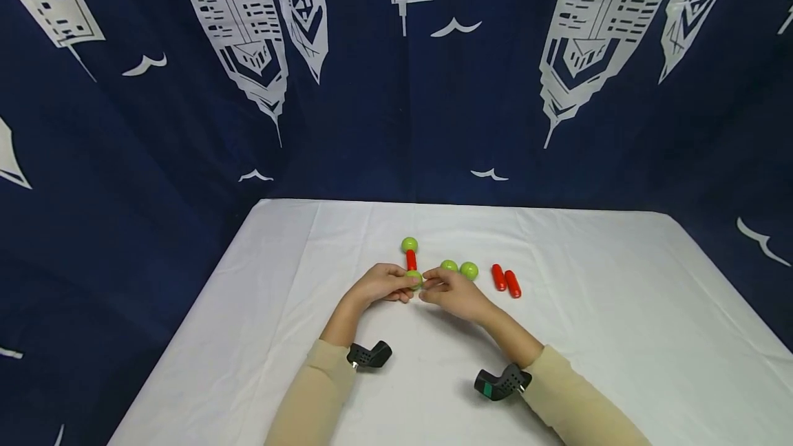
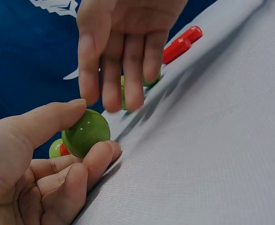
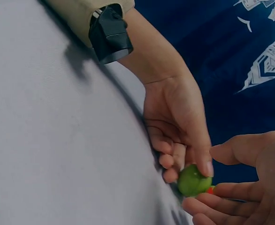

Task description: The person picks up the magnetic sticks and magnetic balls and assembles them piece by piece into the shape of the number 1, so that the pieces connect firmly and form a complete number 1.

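Observation:
My left hand [image 1: 385, 283] pinches a glossy green ball [image 2: 87, 133] between thumb and fingers. Just beyond that ball, a red rod [image 1: 411, 259] runs to another green ball [image 1: 409, 244] at its far end, the three in one line. Close to the right of the pinched ball is my right hand [image 1: 455, 292], its fingers spread, slightly bent and holding nothing. In the left wrist view its fingertips hang above and beside the ball. Behind the right hand, two more green balls, a partly hidden one [image 1: 449, 265] and a fuller one [image 1: 469, 270], lie side by side.
Two loose red rods, one [image 1: 498, 277] beside the other [image 1: 513, 284], lie right of the green balls. Everything sits on a white-covered table [image 1: 619, 336]. A dark blue curtain [image 1: 372, 136] with white building prints hangs behind it. Each wrist wears a black camera [image 1: 504, 383].

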A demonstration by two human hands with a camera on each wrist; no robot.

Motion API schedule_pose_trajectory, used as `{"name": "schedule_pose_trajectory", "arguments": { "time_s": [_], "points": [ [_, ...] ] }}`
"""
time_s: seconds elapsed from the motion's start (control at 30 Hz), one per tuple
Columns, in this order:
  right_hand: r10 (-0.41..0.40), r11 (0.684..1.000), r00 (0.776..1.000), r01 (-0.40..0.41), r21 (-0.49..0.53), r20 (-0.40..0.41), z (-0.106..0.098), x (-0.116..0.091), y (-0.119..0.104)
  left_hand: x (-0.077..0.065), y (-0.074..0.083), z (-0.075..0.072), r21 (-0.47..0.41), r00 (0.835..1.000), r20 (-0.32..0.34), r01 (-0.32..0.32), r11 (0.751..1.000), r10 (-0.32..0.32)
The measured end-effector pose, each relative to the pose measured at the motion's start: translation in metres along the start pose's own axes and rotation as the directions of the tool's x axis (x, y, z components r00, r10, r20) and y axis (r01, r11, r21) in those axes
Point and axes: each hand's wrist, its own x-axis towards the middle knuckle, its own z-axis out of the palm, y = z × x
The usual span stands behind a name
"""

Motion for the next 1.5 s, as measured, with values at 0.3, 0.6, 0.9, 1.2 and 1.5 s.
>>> {"name": "schedule_pose_trajectory", "arguments": {
  "time_s": [0.3, 0.6, 0.9, 1.2, 1.5],
  "points": [
    [-0.012, 0.999, 0.999, 0.013, 0.031, -0.03, -0.036, -0.019, -0.001, 0.001, -0.002, 0.004, -0.023, 1.0, -0.007, 0.026, 0.999, -0.026],
    [0.006, 0.999, 0.996, -0.002, 0.038, -0.09, -0.075, -0.04, 0.014, 0.003, -0.007, 0.007, -0.007, 1.0, -0.008, 0.024, 1.0, -0.024],
    [0.073, 0.997, 0.983, -0.077, -0.017, -0.169, -0.109, -0.041, 0.032, 0.001, -0.007, 0.004, -0.01, 1.0, -0.013, 0.019, 1.0, -0.019],
    [0.125, 0.99, 0.946, -0.137, -0.019, -0.299, -0.119, -0.039, 0.059, 0.001, -0.002, 0.003, -0.009, 1.0, -0.01, 0.006, 1.0, -0.006],
    [0.022, 0.975, 0.866, -0.13, -0.182, -0.5, -0.094, -0.03, 0.087, -0.001, 0.0, 0.001, 0.0, 1.0, -0.011, 0.021, 1.0, -0.021]
  ]
}}
